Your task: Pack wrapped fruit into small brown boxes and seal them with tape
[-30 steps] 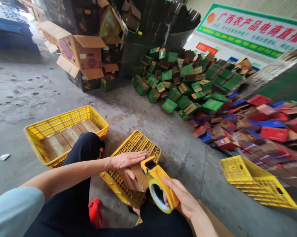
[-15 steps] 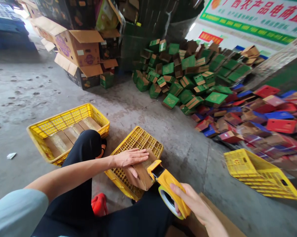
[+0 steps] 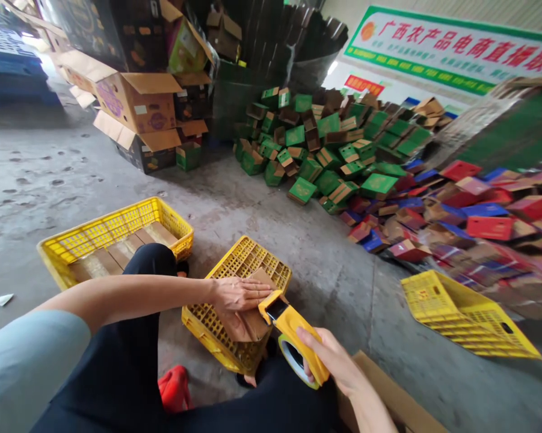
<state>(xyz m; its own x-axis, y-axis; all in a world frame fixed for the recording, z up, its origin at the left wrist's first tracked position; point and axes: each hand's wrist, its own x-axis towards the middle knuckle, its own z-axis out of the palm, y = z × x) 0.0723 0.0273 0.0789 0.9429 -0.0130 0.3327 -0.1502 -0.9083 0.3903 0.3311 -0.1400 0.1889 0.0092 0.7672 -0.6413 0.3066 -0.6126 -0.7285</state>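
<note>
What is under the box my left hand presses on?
A yellow crate bears the box; the left hand lies flat on top. The crate's surface beneath the box is covered.

Pale blue sleeve (image 3: 22,361), black trousers (image 3: 117,373), red shoe (image 3: 175,388).

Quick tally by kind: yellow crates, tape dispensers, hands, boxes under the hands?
Yellow crates: 3 (left crate, middle crate, right crate)
Tape dispenser: 1
Hands: 2 (left hand, right hand)
Box under left hand: 1
Total: 7
</note>
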